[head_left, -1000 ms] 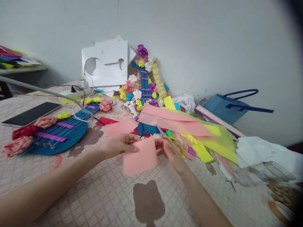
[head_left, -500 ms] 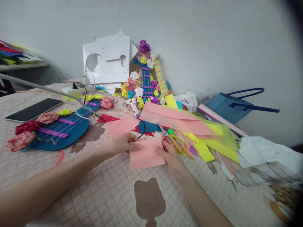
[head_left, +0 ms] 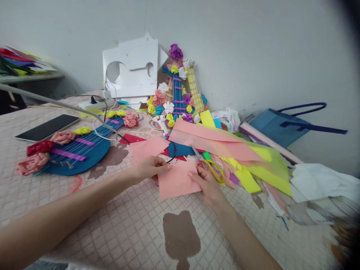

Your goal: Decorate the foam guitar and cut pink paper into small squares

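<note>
A square of pink paper (head_left: 178, 183) is held up over the table between my two hands. My left hand (head_left: 150, 168) pinches its upper left corner between thumb and fingers. At the upper right edge my right hand (head_left: 206, 182) grips it, thumb on top and fingers behind. Just beyond my left hand lies another piece of pink paper (head_left: 149, 145). Yellow-handled scissors (head_left: 215, 170) lie right behind my right hand, near long strips of pink crepe paper (head_left: 205, 137).
At left lies a blue toy guitar (head_left: 92, 150) with paper flowers, beside a dark tablet (head_left: 47, 127). A white glue gun (head_left: 161, 123) and flower-covered guitars (head_left: 177, 93) are at the back. Yellow paper (head_left: 274, 168) and a blue bag (head_left: 278, 127) are to the right.
The view has shifted slightly, so the scene sits a little further right. Both hands keep their hold on the pink paper, which looks slightly more level.
</note>
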### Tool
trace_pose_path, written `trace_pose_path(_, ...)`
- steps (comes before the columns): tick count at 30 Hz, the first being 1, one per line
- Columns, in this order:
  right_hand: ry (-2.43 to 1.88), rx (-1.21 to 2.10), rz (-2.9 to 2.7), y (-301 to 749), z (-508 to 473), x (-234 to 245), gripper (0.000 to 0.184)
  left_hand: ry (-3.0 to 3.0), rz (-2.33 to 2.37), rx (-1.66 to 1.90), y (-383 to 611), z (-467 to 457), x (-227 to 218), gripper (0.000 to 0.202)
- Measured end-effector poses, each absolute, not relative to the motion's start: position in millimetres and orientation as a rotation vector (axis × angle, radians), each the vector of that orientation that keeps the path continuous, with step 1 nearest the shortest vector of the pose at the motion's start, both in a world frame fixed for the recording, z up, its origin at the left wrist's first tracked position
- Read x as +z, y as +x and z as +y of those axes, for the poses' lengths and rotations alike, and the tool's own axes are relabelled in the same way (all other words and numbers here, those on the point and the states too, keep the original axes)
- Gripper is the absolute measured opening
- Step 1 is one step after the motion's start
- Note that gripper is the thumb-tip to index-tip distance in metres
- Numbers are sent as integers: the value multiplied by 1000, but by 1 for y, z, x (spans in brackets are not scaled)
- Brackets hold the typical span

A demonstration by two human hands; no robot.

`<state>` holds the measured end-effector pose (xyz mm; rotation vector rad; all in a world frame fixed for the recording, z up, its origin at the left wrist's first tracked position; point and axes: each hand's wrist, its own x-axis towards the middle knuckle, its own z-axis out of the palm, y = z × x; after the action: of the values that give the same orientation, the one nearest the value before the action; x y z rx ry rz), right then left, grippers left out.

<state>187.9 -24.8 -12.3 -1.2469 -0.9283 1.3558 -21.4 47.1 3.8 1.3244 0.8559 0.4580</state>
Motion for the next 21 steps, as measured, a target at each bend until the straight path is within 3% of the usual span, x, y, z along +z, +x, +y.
trace_pose_path(13,-1251,1348,-927,189,-24,-13,32,1324,879,429,-23,52,-3,39)
trace_pose_path(21,-1237,1272,-932,186,-26,-12,28,1299,890,461,-22,48,0,46)
